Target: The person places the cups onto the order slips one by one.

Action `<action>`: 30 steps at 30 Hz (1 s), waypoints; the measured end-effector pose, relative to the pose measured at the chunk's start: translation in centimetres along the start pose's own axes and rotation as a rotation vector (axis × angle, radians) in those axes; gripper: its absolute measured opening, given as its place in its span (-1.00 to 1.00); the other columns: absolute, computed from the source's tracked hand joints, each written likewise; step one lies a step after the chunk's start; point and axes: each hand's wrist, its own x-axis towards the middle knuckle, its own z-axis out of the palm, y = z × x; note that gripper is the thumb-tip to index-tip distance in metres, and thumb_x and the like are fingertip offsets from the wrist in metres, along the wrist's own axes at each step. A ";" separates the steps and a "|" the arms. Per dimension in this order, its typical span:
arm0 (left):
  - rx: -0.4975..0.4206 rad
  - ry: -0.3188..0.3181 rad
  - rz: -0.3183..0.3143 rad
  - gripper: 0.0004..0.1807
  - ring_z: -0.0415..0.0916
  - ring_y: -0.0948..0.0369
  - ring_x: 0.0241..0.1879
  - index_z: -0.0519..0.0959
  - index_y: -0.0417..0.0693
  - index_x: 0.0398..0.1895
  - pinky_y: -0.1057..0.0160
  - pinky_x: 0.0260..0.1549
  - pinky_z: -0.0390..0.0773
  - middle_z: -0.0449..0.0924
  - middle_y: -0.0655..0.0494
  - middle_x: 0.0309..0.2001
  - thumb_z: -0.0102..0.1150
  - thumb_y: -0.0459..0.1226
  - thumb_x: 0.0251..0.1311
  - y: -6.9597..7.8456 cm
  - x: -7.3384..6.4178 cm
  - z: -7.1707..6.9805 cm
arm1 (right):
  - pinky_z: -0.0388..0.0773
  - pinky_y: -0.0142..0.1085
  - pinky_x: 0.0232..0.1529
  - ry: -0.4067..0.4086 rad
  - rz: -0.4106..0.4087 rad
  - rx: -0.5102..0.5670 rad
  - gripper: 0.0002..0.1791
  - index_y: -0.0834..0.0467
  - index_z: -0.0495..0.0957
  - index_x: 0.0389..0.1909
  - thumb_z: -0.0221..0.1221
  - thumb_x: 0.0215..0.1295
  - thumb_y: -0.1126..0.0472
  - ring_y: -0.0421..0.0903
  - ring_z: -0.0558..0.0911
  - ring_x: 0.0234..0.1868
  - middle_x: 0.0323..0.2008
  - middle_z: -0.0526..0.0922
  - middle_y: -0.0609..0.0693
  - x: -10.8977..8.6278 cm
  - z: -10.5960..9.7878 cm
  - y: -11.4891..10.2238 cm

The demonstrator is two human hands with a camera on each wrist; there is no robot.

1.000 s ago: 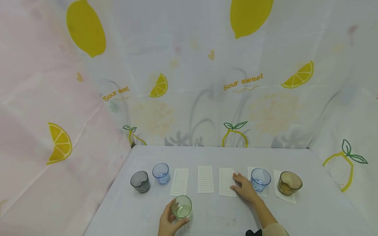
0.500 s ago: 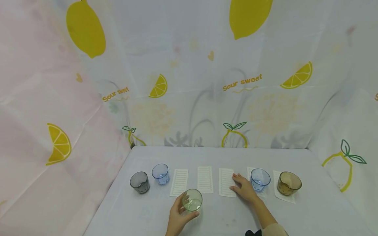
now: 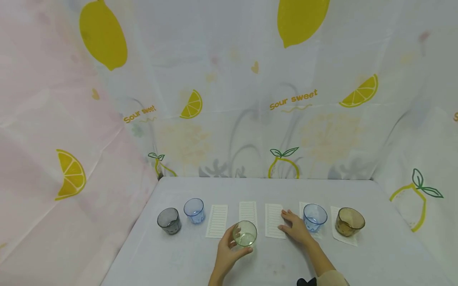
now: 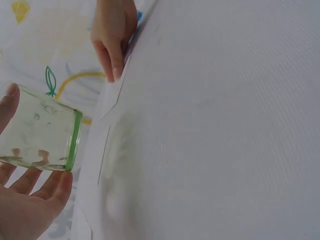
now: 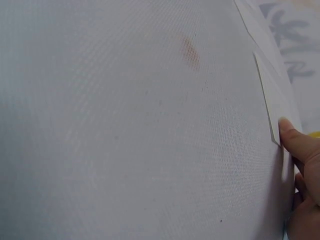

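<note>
My left hand [image 3: 225, 254] holds a clear pale-green glass [image 3: 245, 237] by its sides, thumb across from the fingers. In the left wrist view the glass [image 4: 45, 127] is raised over the table, a soft shadow lying below. It overlaps the lower end of the middle lined paper slip [image 3: 248, 212] in the head view. My right hand [image 3: 297, 229] rests at the right edge of another lined slip [image 3: 273, 220], fingers extended. The right wrist view puts the thumb of this hand [image 5: 302, 150] at the corner of the slip [image 5: 267, 97].
A grey glass [image 3: 169, 221] and a blue glass [image 3: 195, 211] stand at the left, beside a lined slip [image 3: 216, 221]. To the right, another blue glass [image 3: 315, 218] and an amber glass [image 3: 350, 222] stand on slips. A lemon-print cloth [image 3: 229, 99] hangs behind the table.
My left hand has carried the green glass rightward and farther from me, up to the middle slip. The right hand stays in the same place.
</note>
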 end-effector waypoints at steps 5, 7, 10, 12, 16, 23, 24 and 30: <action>-0.025 -0.025 -0.003 -0.21 0.44 -0.24 0.01 0.33 -0.43 0.18 0.06 -0.13 0.58 0.48 -0.35 0.05 0.46 -0.49 -0.22 2.2 0.7 0.9 | 0.12 0.10 0.30 -0.003 0.015 -0.008 -0.43 0.52 0.42 0.07 0.31 0.08 0.28 0.32 0.23 0.30 0.18 0.41 0.34 0.0 0.0 0.0; -0.034 -0.041 -0.005 -0.23 0.42 -0.28 0.02 0.32 -0.48 0.17 0.01 -0.11 0.57 0.47 -0.39 0.05 0.44 -0.50 -0.21 3.3 1.0 1.1 | 0.13 0.11 0.29 -0.003 0.016 -0.017 -0.43 0.52 0.42 0.07 0.32 0.08 0.28 0.33 0.23 0.30 0.18 0.41 0.34 0.0 0.0 0.0; -0.038 -0.058 -0.007 -0.24 0.42 -0.28 0.03 0.32 -0.49 0.17 -0.01 -0.08 0.55 0.46 -0.40 0.06 0.44 -0.49 -0.19 4.1 1.5 1.6 | 0.15 0.12 0.28 0.001 0.004 -0.022 -0.42 0.52 0.44 0.05 0.34 0.06 0.27 0.34 0.25 0.28 0.17 0.42 0.35 0.0 -0.1 -0.1; -0.040 -0.061 -0.005 -0.23 0.42 -0.27 0.04 0.31 -0.47 0.18 0.02 -0.08 0.55 0.46 -0.39 0.07 0.43 -0.49 -0.19 3.7 2.0 2.1 | 0.16 0.12 0.28 0.003 -0.003 -0.019 -0.42 0.53 0.44 0.05 0.34 0.05 0.27 0.35 0.26 0.28 0.16 0.43 0.36 0.0 0.0 -0.1; -0.045 -0.058 0.015 -0.19 0.43 -0.19 0.06 0.31 -0.36 0.23 0.13 -0.10 0.53 0.46 -0.30 0.10 0.45 -0.46 -0.19 2.0 3.2 3.3 | 0.13 0.10 0.30 -0.005 0.006 -0.002 -0.41 0.53 0.43 0.06 0.34 0.05 0.28 0.34 0.24 0.29 0.17 0.42 0.35 0.0 0.0 -0.1; -0.088 -0.045 0.035 -0.20 0.43 -0.20 0.05 0.33 -0.36 0.22 0.02 -0.10 0.53 0.45 -0.32 0.09 0.46 -0.43 -0.18 2.3 4.8 4.6 | 0.12 0.12 0.30 -0.014 0.016 0.006 -0.41 0.51 0.42 0.08 0.33 0.07 0.27 0.32 0.22 0.31 0.19 0.40 0.34 0.1 -0.2 -0.2; -0.093 -0.049 0.030 -0.20 0.42 -0.22 0.05 0.31 -0.40 0.22 -0.02 -0.10 0.52 0.44 -0.35 0.09 0.45 -0.44 -0.17 2.9 4.9 4.6 | 0.12 0.12 0.30 -0.014 0.018 0.007 -0.41 0.51 0.42 0.08 0.33 0.07 0.26 0.32 0.22 0.31 0.19 0.40 0.34 0.1 -0.2 -0.2; -0.125 -0.062 0.039 -0.20 0.38 -0.26 0.10 0.30 -0.43 0.21 -0.15 -0.07 0.48 0.42 -0.37 0.12 0.45 -0.41 -0.16 3.1 5.9 5.9 | 0.14 0.13 0.29 -0.010 0.009 0.000 -0.41 0.52 0.43 0.07 0.34 0.06 0.26 0.32 0.24 0.30 0.18 0.42 0.33 0.0 -0.1 -0.1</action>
